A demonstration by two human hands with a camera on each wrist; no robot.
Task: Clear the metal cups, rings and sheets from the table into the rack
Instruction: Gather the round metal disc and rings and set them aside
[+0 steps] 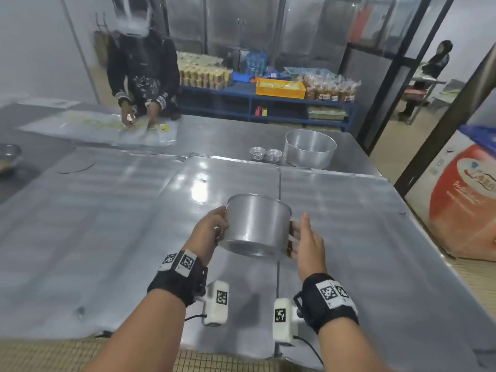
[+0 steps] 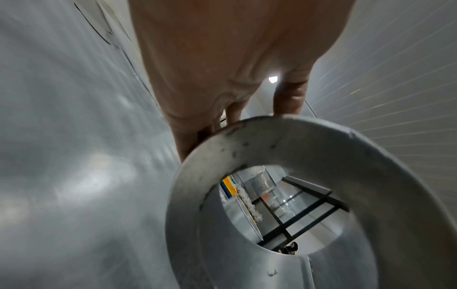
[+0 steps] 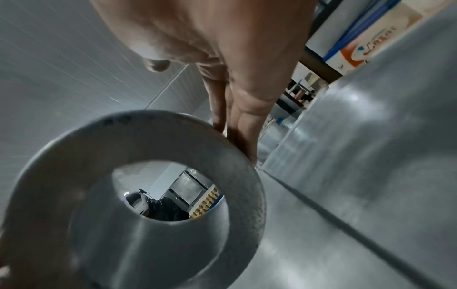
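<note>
I hold a tall, open-ended metal ring (image 1: 257,226) between both hands, tilted, above the metal sheets (image 1: 107,216) that cover the table. My left hand (image 1: 214,229) grips its left wall, thumb on the rim. My right hand (image 1: 300,234) presses straight fingers against its right wall, thumb lifted off. Both wrist views look through the ring (image 2: 272,148) (image 3: 123,140). At the table's far side stand a wider metal ring (image 1: 308,153) and two stacks of small metal cups (image 1: 257,153) (image 1: 273,156). No rack can be made out.
Another person (image 1: 142,76) works at the table's far left. A metal bowl (image 1: 8,157) sits at the left edge and a flat round disc (image 1: 76,165) lies nearby. A large printed sack (image 1: 461,200) stands right of the table. Blue shelves (image 1: 268,100) hold packaged goods behind.
</note>
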